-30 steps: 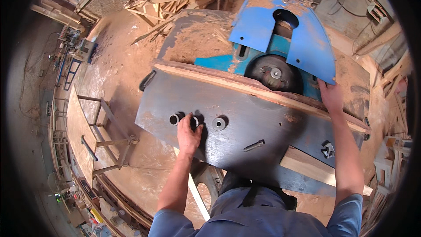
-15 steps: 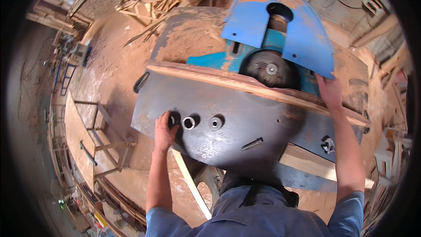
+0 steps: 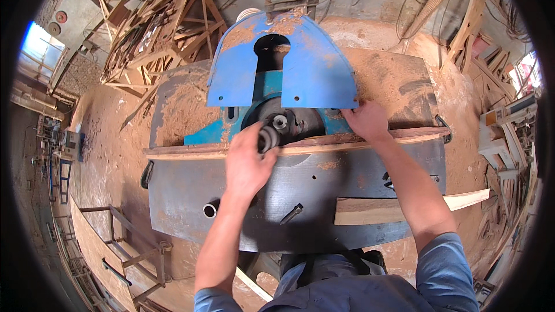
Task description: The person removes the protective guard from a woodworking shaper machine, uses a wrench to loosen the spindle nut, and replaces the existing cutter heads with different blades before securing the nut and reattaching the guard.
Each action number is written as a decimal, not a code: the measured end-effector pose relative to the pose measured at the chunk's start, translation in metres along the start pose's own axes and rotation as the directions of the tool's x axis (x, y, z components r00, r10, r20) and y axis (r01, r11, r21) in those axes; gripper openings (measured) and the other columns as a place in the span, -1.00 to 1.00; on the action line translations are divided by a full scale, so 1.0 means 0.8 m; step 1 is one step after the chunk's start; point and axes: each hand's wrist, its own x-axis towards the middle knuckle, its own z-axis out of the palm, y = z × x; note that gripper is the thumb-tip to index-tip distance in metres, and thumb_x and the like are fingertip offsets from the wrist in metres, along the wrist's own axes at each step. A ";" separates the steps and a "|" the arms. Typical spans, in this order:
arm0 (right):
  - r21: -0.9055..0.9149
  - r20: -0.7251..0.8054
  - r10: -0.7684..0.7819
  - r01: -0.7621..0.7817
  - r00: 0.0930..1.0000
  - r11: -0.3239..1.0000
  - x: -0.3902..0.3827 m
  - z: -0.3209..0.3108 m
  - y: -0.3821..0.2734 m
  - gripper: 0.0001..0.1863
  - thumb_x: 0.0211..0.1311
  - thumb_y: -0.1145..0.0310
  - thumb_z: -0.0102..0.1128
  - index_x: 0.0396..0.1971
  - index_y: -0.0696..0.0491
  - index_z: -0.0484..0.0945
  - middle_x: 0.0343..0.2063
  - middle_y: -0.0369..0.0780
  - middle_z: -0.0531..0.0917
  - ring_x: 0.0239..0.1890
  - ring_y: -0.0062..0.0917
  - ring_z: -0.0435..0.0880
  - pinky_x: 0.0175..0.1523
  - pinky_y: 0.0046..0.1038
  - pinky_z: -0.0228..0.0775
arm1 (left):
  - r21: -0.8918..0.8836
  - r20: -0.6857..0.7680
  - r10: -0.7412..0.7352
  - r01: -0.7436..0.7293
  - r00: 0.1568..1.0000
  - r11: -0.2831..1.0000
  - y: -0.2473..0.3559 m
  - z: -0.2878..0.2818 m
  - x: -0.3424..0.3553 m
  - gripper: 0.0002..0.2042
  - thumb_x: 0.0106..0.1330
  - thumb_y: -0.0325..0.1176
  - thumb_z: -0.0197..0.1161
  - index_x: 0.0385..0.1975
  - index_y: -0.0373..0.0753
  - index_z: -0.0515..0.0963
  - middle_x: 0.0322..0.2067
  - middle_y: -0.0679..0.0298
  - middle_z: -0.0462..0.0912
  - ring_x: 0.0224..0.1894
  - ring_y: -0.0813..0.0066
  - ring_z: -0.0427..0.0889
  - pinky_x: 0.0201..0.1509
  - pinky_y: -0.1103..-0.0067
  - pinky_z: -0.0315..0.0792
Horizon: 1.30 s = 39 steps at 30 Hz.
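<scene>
My left hand (image 3: 245, 164) is closed around a dark metal spacer ring (image 3: 267, 138), slightly blurred, just in front of the spindle (image 3: 280, 122) of a woodworking machine. Around the spindle is a round dark recess in the teal machine body (image 3: 202, 133). At the lower right corner of the blue sheet-metal guard (image 3: 318, 75), my right hand (image 3: 369, 120) grips the edge, its fingertips partly hidden. A second spacer ring (image 3: 210, 210) and a bolt (image 3: 291, 214) lie on the near grey metal table (image 3: 179, 196). My left forearm hides part of that table.
A wooden fence strip (image 3: 399, 136) crosses the table, with clamps (image 3: 147, 174) at its ends. Right of the bolt lies a board (image 3: 370, 211). Sawdust covers the far tabletop (image 3: 393, 81). Scrap wood (image 3: 167, 34) is piled behind left; a wooden frame (image 3: 136, 237) stands at near left.
My left hand has carried a spacer ring from the table up to the spindle. My right hand stays at the guard's corner. The whole view has shifted and turned.
</scene>
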 end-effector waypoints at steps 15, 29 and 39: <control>-0.030 0.151 -0.006 0.011 0.988 1.000 0.006 -0.006 0.003 -0.27 0.35 -0.30 -0.26 -0.47 0.00 0.73 -0.52 0.01 0.69 -0.37 -0.01 0.69 -0.19 -0.10 0.60 | 0.252 0.305 -0.036 -0.044 0.952 0.967 0.011 0.051 0.071 -0.53 0.14 -0.32 0.41 0.04 -0.33 0.47 -0.15 -0.07 0.64 -0.08 -0.07 0.64 -0.03 0.22 0.53; -0.050 0.086 -0.014 0.019 0.996 0.999 0.002 -0.006 0.004 -0.24 0.34 -0.36 -0.21 -0.49 0.02 0.72 -0.57 -0.03 0.68 -0.42 -0.03 0.71 -0.23 -0.11 0.62 | 0.532 0.481 -0.088 -0.210 0.872 0.820 0.033 0.053 0.092 -0.66 0.18 -0.27 0.33 -0.12 -0.34 0.55 -0.13 0.00 0.66 -0.12 0.08 0.70 -0.06 0.36 0.60; -0.073 0.086 -0.024 0.031 0.996 0.997 0.006 0.001 0.000 -0.25 0.33 -0.30 -0.09 -0.62 0.12 0.67 -0.62 0.02 0.64 -0.45 -0.04 0.70 -0.25 -0.10 0.60 | 0.313 0.425 0.048 -0.196 0.904 0.929 0.002 0.056 0.086 -0.41 0.17 -0.34 0.35 0.24 -0.26 0.39 0.12 -0.05 0.54 0.18 -0.03 0.51 0.25 0.29 0.40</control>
